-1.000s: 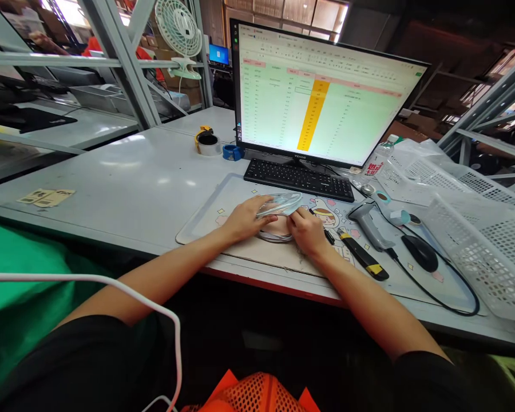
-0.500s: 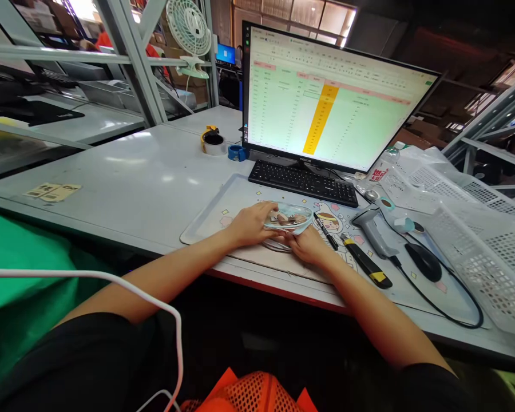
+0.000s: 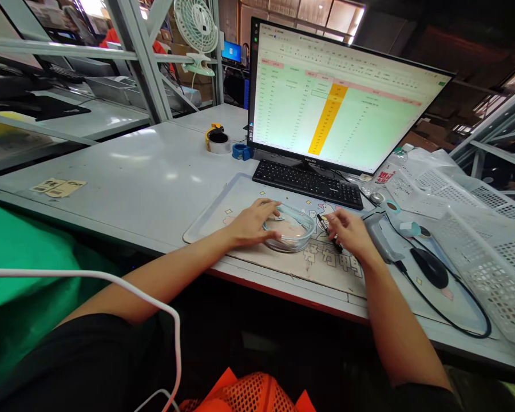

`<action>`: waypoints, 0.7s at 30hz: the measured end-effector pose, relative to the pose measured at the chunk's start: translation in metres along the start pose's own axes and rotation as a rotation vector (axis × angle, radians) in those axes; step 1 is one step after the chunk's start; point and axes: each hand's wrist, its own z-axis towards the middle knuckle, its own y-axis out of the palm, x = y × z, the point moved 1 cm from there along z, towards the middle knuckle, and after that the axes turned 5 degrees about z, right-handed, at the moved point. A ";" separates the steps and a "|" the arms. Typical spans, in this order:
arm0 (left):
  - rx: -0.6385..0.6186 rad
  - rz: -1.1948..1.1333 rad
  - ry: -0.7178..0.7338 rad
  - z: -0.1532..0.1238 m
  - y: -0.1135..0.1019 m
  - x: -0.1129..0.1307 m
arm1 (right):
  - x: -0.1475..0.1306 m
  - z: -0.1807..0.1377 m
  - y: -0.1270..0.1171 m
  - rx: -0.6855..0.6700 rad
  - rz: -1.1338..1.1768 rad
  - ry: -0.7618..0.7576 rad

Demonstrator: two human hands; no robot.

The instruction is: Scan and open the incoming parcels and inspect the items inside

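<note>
A round clear glass dish (image 3: 292, 231) sits on the cartoon-printed desk mat (image 3: 223, 209) in front of the keyboard (image 3: 308, 182). My left hand (image 3: 252, 222) rests on the dish's left rim, fingers curled over it. To the right of the dish, my right hand (image 3: 348, 231) has come down on a black pen (image 3: 328, 232), with its fingers closing over the pen. A grey barcode scanner (image 3: 383, 242) lies just right of that hand.
A monitor (image 3: 341, 100) with a green spreadsheet stands behind the keyboard. A black mouse (image 3: 429, 267) with its cable and white mesh baskets (image 3: 484, 252) lie at the right. Tape rolls (image 3: 219, 141) and a clip fan (image 3: 197, 31) sit at the back; paper labels (image 3: 58, 186) far left.
The dish, held tilted up in both hands earlier, now sits flat on the mat. My right hand has let go of it and moved right onto the pen.
</note>
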 end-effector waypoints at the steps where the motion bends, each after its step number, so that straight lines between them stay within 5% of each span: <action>1: 0.064 -0.009 -0.054 0.001 0.001 -0.002 | 0.000 0.001 0.008 -0.036 -0.026 0.014; 3: 0.138 0.009 -0.246 0.003 0.004 -0.009 | -0.002 0.001 0.027 -0.151 -0.089 0.011; 5: 0.084 0.032 -0.422 0.006 0.006 -0.016 | -0.007 -0.001 0.041 -0.242 -0.097 0.014; 9: -0.040 -0.078 -0.436 0.016 0.005 -0.021 | -0.011 -0.005 0.050 -0.298 0.146 0.144; 15: 0.066 -0.692 -0.466 0.049 0.003 -0.003 | -0.005 0.002 0.043 -0.035 0.414 0.062; 21: 0.270 -0.862 -0.390 0.083 0.027 0.003 | 0.017 0.018 0.032 0.195 0.480 0.005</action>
